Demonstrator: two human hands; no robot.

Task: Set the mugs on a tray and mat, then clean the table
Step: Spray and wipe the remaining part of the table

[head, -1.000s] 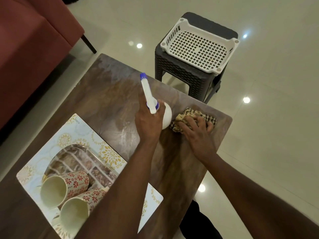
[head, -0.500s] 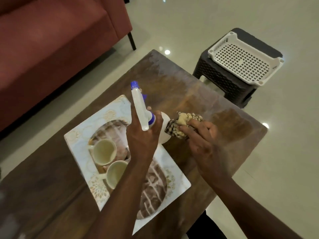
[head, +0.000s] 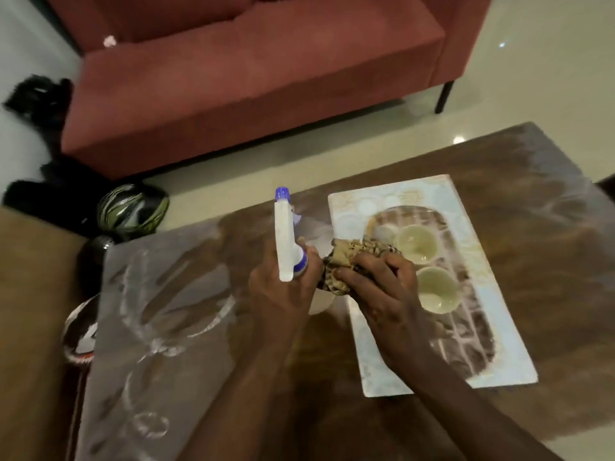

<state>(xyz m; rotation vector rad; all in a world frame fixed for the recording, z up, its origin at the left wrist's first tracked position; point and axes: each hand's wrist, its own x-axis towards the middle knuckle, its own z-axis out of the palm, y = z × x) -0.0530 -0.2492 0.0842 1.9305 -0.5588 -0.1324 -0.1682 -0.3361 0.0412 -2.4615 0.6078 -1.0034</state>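
Mugs both upright on the tray, which lies on the mat at the right half of the tabletop. We judge the setting step done; mugs sit together at the tray's far end, presumably to keep them out of the wiping area.

Left hand wraps the neck of the spray bottle, fingers curled round it, nozzle aimed far and slightly left. We read this as a ready-to-squeeze grip; whether a finger is on the trigger we cannot tell.

Right hand clutches a bunched checked cloth, fingers closed over it, held just beside the bottle and over the mat's left edge. We cannot tell whether cloth touches mat. Keeping it close to the bottle would let a wipe follow a spray at once.

Left part of the tabletop shows pale looping streaks, likely wet film or residue, so we judge cleaning underway, that side needing the wipe.

Sofa stands beyond the far edge; dark items on the floor at left, too blurred to name.
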